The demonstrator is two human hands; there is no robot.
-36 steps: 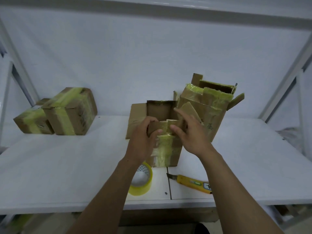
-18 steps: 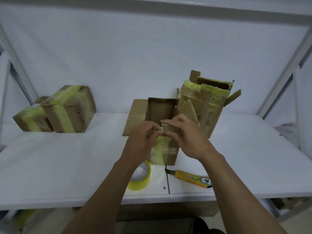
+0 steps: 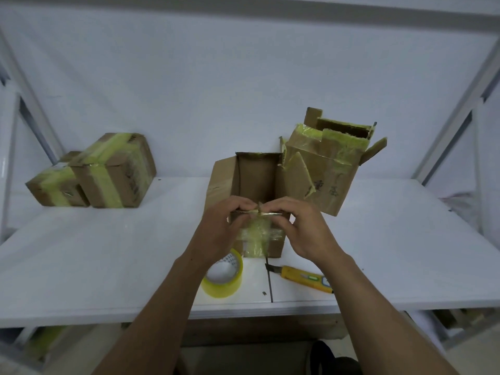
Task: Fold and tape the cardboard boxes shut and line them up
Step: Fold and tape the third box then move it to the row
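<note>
An open cardboard box stands in the middle of the white table, its far and left flaps raised and old yellow tape on its near wall. My left hand and my right hand meet at the box's near top edge, fingertips pinching the near flap and its tape strip there. A roll of yellow tape lies under my left wrist. Two taped-shut boxes sit side by side at the far left. A larger open box with torn tape leans behind the right hand.
A yellow utility knife lies near the table's front edge, right of the tape roll. White frame posts rise at both sides. Crumpled white material sits at the far right.
Both hands have drawn together at the box's near edge and folded the near flap down. The view has tilted so the box sits slightly lower and closer.
</note>
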